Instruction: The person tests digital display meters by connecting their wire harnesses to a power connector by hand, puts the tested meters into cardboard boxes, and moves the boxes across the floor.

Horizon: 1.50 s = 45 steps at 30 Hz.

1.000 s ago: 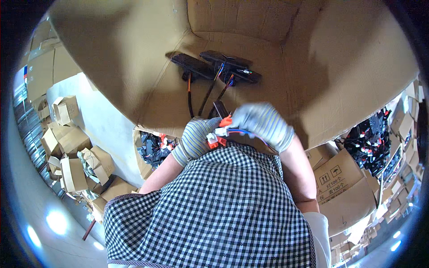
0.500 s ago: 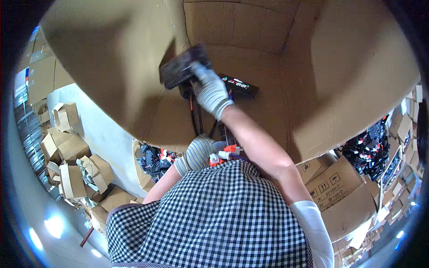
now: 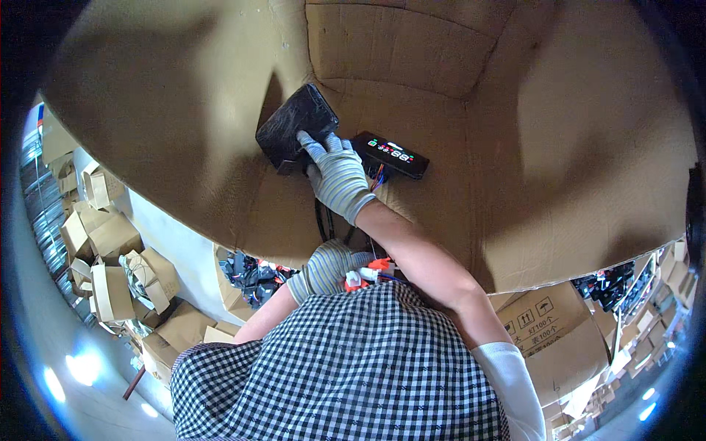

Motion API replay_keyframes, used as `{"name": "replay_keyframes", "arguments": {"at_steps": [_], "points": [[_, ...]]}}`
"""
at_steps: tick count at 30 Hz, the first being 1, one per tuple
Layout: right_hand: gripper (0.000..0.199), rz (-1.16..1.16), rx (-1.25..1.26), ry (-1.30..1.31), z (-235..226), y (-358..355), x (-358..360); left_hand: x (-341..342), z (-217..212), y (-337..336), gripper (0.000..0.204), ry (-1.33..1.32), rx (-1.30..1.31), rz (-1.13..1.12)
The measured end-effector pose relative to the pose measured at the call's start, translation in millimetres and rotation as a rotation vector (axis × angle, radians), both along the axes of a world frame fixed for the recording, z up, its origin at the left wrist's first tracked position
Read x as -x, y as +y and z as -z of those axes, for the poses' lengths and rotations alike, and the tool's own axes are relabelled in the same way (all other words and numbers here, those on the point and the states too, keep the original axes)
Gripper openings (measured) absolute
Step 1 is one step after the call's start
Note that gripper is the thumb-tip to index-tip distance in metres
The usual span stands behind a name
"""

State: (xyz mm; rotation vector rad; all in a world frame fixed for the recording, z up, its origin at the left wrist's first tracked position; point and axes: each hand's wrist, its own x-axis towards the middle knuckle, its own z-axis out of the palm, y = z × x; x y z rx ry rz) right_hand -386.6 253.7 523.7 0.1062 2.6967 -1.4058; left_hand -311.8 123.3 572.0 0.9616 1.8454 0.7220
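Observation:
My right hand (image 3: pixel 340 173), in a grey striped glove, grips a black rectangular unit (image 3: pixel 298 128) with a scuffed, shiny face; its fingers lie over the near edge and the thumb is below. Just right of it, a black display panel (image 3: pixel 393 154) with lit white, red and green digits rests inside a big cardboard box, thin coloured wires hanging from its near side. Close to my apron, my left hand (image 3: pixel 326 270), in a matching glove, is closed round black cables (image 3: pixel 325 220). White and orange-red plug connectors (image 3: pixel 360 276) stick out beside its fingers, which are partly hidden.
The large open cardboard box (image 3: pixel 412 117) surrounds the work, its front edge near my apron. Black wired parts (image 3: pixel 254 278) lie at the left below it, more (image 3: pixel 607 285) at the right. Cartons (image 3: pixel 118 235) are piled on the left; a printed carton (image 3: pixel 551 331) stands to the right.
My right hand and the black unit, blurred before, are now steady and slightly lower, with the unit's flat face turned upward. My left hand still holds the cables.

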Motion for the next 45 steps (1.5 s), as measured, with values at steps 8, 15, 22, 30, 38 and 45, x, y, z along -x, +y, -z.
{"name": "replay_keyframes", "arguments": {"at_steps": [8, 15, 22, 30, 38, 45], "points": [[0.028, 0.191, 0.536, -0.323, -26, 78, -97, -8, 21, -2, 0.021, -0.179, -0.031, -0.421], [0.034, -0.095, 0.210, -0.187, -76, 103, -145, 24, -20, 32, 0.030, 0.011, 0.104, -0.262], [0.030, 0.111, 0.559, -0.570, -114, 110, -146, 17, -18, 34, 0.036, 0.134, 0.072, -0.245], [0.024, 0.176, 0.743, -0.740, -97, 81, -129, 15, -11, 40, 0.050, 0.339, 0.226, -0.223], [0.025, 0.418, 0.723, -0.633, -77, 67, -141, 17, -12, 48, 0.052, 0.497, 0.375, -0.175], [0.025, -0.141, 0.345, -0.321, -69, 76, -135, 20, -20, 37, 0.041, 0.328, 0.316, 0.069]]}}
